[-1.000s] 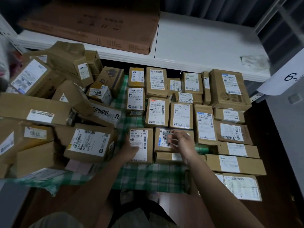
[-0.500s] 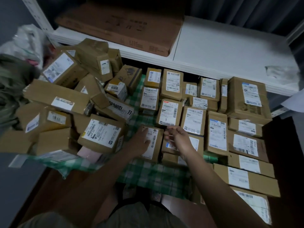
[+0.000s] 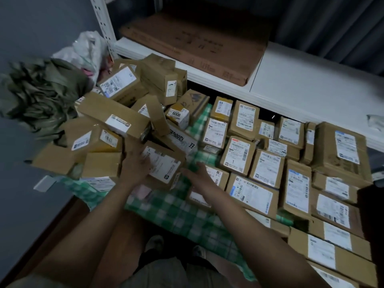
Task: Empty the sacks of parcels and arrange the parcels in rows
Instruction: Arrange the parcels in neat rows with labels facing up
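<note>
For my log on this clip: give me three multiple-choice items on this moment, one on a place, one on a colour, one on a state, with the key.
1. Where does the unsorted pile of parcels lie?
A. left of the rows
B. on the white shelf
C. right of the rows

2. What colour is the checked cloth under the parcels?
A. red and white
B. green and white
C. plain blue

3. What is the left hand doing?
A. hanging idle at the person's side
B. resting on a labelled box at the pile's near edge
C. pulling a sack open

Key: 1 A, the jumbled boxes sit left of the flat-laid rows. 2 B, green and white squares show between the arms. 3 B, its fingers lie on the box's label side; the right hand reaches toward the same box.
</note>
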